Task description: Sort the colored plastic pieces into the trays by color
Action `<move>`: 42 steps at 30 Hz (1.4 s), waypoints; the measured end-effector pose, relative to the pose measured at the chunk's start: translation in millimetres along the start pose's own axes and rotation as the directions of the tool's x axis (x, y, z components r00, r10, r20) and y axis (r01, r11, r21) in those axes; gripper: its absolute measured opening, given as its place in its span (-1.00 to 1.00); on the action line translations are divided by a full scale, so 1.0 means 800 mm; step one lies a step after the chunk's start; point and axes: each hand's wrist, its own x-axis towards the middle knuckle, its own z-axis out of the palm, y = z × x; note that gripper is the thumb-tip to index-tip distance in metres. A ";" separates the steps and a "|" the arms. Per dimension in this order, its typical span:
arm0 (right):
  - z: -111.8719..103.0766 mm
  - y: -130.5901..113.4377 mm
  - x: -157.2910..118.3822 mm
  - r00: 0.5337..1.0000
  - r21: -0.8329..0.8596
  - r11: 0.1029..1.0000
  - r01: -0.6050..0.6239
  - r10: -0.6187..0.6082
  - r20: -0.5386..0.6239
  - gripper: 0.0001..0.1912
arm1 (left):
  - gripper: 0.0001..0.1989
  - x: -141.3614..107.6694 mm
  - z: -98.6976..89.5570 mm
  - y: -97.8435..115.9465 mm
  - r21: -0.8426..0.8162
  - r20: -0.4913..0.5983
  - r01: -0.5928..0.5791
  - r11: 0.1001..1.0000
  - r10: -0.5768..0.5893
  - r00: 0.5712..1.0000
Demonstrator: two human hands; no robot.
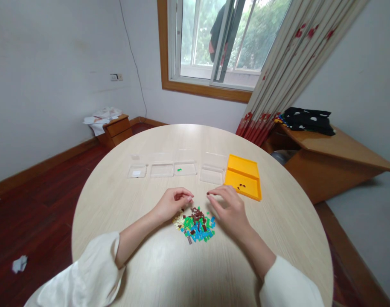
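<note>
A pile of tiny building bricks [199, 226] in brown, green, blue and cream lies on the round table just in front of both hands. My right hand [231, 209] hovers over the pile's right side, a small brown brick [208, 194] pinched at its fingertips. To the left, my left hand [171, 204] is held above the cream bricks with thumb and forefinger close together; whether anything is between them is too small to tell. Beyond my right hand stands an open yellow box [259, 187] with a few brown bricks inside.
Clear lidded boxes stand open in a row across the table [144, 273]: one box [137, 171] at the left, another box [161, 169], a box [191, 168] holding green bricks, and a box [211, 175] beside the yellow one. A window and curtain are behind.
</note>
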 end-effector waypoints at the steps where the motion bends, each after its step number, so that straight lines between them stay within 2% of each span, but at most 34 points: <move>1: -0.010 0.014 0.002 0.997 -0.050 0.998 -0.031 0.028 -0.066 -0.95 | -0.82 0.001 -0.003 -0.001 0.123 -0.009 -0.043 0.992 0.045 0.999; 3: -0.032 0.050 0.005 0.980 -0.164 0.981 -0.105 0.074 -0.187 -0.92 | -0.88 0.001 -0.009 -0.003 0.363 0.029 -0.140 0.921 0.140 0.990; 5: -0.051 0.086 0.004 0.955 -0.261 0.946 -0.194 0.121 -0.271 -0.85 | -0.87 0.000 -0.014 -0.004 0.511 0.113 -0.223 0.830 0.193 0.975; 8: -0.068 0.122 -0.001 0.926 -0.312 0.901 -0.302 0.199 -0.322 -0.80 | -0.86 -0.002 -0.017 -0.004 0.595 0.191 -0.274 0.756 0.198 0.961; 11: -0.070 0.131 -0.004 0.920 -0.331 0.884 -0.331 0.224 -0.322 -0.76 | -0.89 -0.004 -0.015 -0.002 0.622 0.219 -0.290 0.728 0.194 0.956; 16: -0.056 0.113 -0.001 0.942 -0.353 0.889 -0.292 0.204 -0.266 -0.74 | -0.90 -0.003 -0.008 -0.001 0.629 0.287 -0.327 0.705 0.180 0.941; 21: -0.027 0.072 0.000 0.981 -0.214 0.962 -0.169 0.144 -0.127 -0.81 | -0.91 -0.001 -0.002 0.000 0.648 0.265 -0.310 0.696 0.176 0.948; 25: 0.004 0.024 -0.006 0.989 0.004 0.996 -0.084 0.083 0.119 -0.84 | -0.93 -0.001 0.000 0.001 0.523 0.122 -0.241 0.818 0.208 0.970; 28: 0.019 -0.003 -0.012 0.976 0.079 0.996 -0.042 0.024 0.217 -0.84 | -0.93 0.001 0.000 0.001 0.359 0.050 -0.168 0.918 0.161 0.986; 31: 0.023 -0.012 -0.014 0.972 0.089 0.996 -0.026 0.004 0.236 -0.89 | -0.90 0.002 0.001 0.000 0.230 0.043 -0.100 0.968 0.092 0.995; 34: 0.021 -0.011 -0.013 0.979 0.093 0.995 -0.024 0.004 0.203 -0.92 | -0.88 0.002 0.002 0.000 0.146 0.058 -0.082 0.986 0.074 0.996; 42: 0.019 -0.016 -0.010 0.979 0.114 0.993 0.007 -0.031 0.201 -0.91 | -0.86 0.001 0.005 -0.003 0.138 0.080 -0.088 0.987 0.077 0.994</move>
